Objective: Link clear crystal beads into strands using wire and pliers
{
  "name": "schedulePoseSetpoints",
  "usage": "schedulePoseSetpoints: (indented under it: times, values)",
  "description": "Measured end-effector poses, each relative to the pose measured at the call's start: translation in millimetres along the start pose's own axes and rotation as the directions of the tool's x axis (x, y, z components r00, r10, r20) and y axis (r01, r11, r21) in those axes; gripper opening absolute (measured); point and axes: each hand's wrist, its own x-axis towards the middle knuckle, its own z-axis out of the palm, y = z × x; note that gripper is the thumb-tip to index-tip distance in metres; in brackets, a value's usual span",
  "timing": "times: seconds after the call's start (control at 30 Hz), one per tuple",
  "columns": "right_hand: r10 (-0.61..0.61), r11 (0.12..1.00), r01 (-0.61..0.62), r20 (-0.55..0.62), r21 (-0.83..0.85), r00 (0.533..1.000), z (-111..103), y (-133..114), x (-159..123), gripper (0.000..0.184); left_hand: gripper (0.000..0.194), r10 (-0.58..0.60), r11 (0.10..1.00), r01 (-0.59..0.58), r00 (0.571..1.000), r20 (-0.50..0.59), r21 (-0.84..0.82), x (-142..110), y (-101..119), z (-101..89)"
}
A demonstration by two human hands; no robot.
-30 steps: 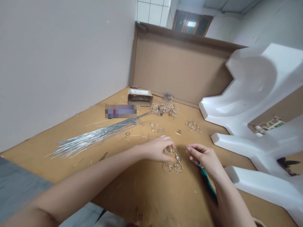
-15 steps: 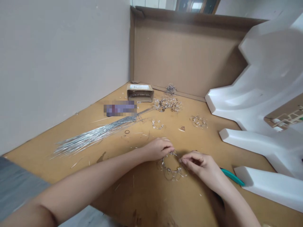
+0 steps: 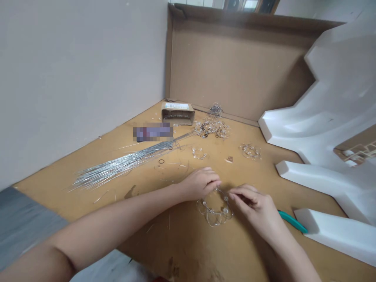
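Observation:
A wire ring strung with clear beads (image 3: 225, 210) hangs just above or rests on the table, with thin wire loops around its lower side. My left hand (image 3: 201, 183) pinches the ring's top edge between thumb and fingers. Just right of the ring is my right hand (image 3: 255, 201), its thumb and index fingertip brought together; whatever is between them is too small to make out. Under my right wrist lies a teal-handled tool (image 3: 293, 221), partly hidden. A smaller beaded ring (image 3: 199, 156) lies beyond my left hand, and another wire ring (image 3: 249, 151) sits farther right.
A bundle of thin metal wires (image 3: 117, 164) lies at the left. Behind it are a blurred purple item (image 3: 154, 132), a small open carton (image 3: 178, 106) and a heap of beaded wire pieces (image 3: 213, 127). Cardboard (image 3: 229, 66) stands at the back; white foam packaging (image 3: 311, 172) borders the right.
My right fingertips have drawn slightly away from the ring's right edge. My left hand keeps its pinch. The whole view has shifted a little.

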Motion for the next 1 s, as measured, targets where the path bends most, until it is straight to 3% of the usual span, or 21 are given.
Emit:
schedulePoseSetpoints:
  times: [0.3,0.83,1.0]
  values:
    - [-0.052,0.997,0.051,-0.012,-0.052,0.999,-3.9,-7.5,-1.0,0.018,0.032,0.031,0.998,-0.033,0.999,-0.029,-0.046,-0.3,0.8,-1.9]
    - [0.029,0.999,-0.031,0.049,0.031,0.998,-6.8,-10.5,-1.1,0.019,0.03,0.011,0.997,-0.012,1.0,-0.012,-0.08,-0.8,0.8,-2.4]
    - [0.117,0.99,-0.12,0.037,0.069,0.992,-10.3,-10.5,-0.5,0.022,0.026,0.032,0.993,-0.03,0.999,0.018,-0.112,-3.7,5.0,-5.0]
